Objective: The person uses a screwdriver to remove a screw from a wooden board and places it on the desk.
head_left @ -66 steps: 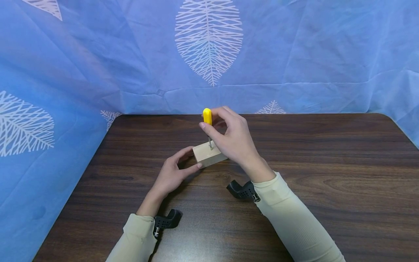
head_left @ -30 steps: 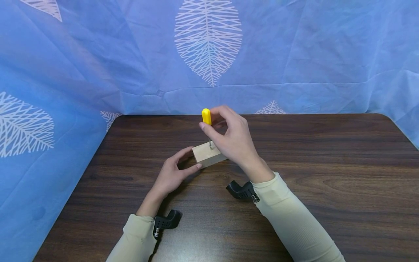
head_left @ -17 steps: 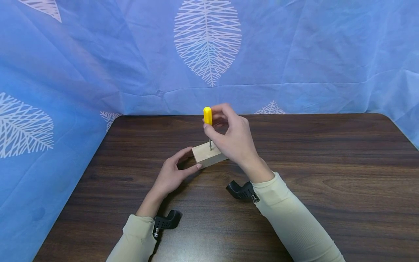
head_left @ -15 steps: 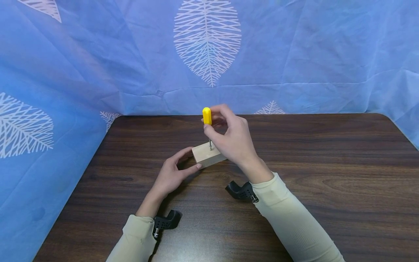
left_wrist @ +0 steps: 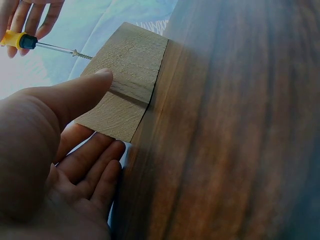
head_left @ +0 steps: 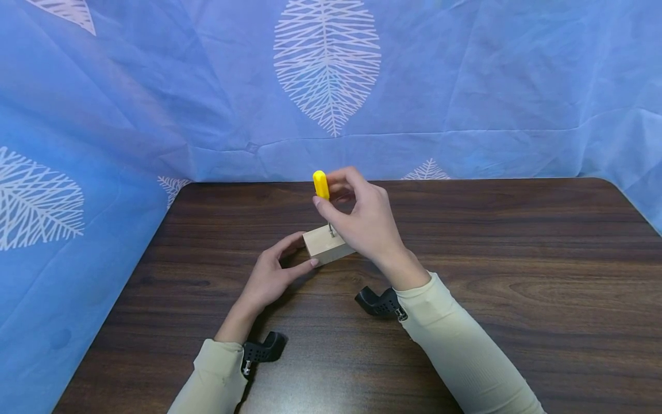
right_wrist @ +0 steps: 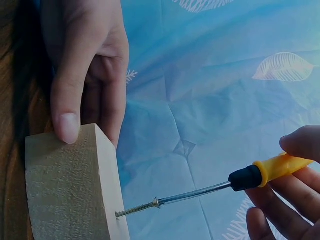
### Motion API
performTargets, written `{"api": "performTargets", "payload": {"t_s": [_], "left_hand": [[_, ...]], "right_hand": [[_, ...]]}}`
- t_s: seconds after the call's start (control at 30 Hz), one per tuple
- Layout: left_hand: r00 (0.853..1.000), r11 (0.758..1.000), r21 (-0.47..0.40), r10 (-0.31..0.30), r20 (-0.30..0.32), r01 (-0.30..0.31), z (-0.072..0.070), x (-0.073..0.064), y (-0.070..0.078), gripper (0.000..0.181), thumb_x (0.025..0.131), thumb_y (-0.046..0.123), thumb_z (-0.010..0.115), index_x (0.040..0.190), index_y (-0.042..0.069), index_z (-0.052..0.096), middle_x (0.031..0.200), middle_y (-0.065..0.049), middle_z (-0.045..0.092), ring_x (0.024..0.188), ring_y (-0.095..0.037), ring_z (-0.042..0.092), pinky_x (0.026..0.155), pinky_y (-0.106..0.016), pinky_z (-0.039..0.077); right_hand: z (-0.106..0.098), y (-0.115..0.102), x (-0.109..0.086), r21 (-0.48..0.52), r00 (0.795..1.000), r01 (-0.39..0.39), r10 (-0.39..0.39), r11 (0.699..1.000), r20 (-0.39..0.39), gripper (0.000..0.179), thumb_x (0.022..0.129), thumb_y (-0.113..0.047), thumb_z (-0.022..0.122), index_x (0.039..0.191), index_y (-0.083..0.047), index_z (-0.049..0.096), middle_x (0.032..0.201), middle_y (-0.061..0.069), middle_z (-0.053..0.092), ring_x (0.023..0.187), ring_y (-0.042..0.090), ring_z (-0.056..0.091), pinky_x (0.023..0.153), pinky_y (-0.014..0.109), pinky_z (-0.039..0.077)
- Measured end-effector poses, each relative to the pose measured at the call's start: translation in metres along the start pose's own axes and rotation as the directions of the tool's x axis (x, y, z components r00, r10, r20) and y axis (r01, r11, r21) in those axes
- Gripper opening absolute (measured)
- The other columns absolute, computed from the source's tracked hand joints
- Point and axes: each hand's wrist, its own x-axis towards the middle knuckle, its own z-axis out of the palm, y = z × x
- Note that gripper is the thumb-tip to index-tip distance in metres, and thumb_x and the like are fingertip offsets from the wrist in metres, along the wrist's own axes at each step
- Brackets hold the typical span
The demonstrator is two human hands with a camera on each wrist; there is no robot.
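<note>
A pale wooden block (head_left: 324, 247) lies on the table, its left end held by my left hand (head_left: 265, 277), thumb on the near side and fingers on the far side. Upright in the block's top stands a brass-coloured screw (right_wrist: 137, 209), most of its thread showing. My right hand (head_left: 369, 224) holds a screwdriver (right_wrist: 280, 170) by its yellow handle, between thumb and fingers. The screwdriver's steel shaft meets the screw head, and its handle leans slightly left in the head view. The block's right end is hidden behind my right hand in that view.
The dark wood-grain table (head_left: 496, 299) spreads around both hands. Blue cloth (head_left: 465, 75) with white leaf prints hangs behind the table and at its left. Black camera mounts (head_left: 265, 348) sit at both wrists, under pale sleeves.
The screwdriver's handle has tipped to the left, and my right thumb and fingers have shifted left with it. My left hand and the block stay put.
</note>
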Motion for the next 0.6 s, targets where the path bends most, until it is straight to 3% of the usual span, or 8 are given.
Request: {"api": "performTargets", "payload": {"t_s": [0.3, 0.6], "left_hand": [[1.000, 1.000, -0.002, -0.003, 0.001, 0.003, 0.0001, 0.0003, -0.0003, 0.066, 0.097, 0.031, 0.083, 0.157, 0.024, 0.056, 0.156, -0.006, 0.062, 0.148, -0.030, 0.055, 0.124, -0.060, 0.041], [1.000, 1.000, 0.000, 0.003, -0.001, -0.003, -0.0001, 0.0007, -0.0001, 0.064, 0.097, 0.031, 0.083, 0.156, 0.025, 0.057, 0.155, -0.005, 0.063, 0.147, -0.029, 0.056, 0.122, -0.059, 0.043]], "right_hand": [[0.0004, 0.0000, -0.0008, -0.011, 1.000, -0.017, 0.017, 1.000, 0.006, 0.027, 0.097, -0.008, 0.073, 0.123, -0.008, 0.069, 0.108, 0.003, 0.083, 0.093, 0.017, 0.076, 0.090, 0.036, 0.060], [0.0010, -0.0010, -0.0009, -0.020, 1.000, -0.022, 0.022, 1.000, 0.014, 0.017, 0.099, -0.010, 0.071, 0.116, -0.008, 0.068, 0.100, 0.004, 0.079, 0.088, 0.015, 0.071, 0.084, 0.035, 0.059]]}}
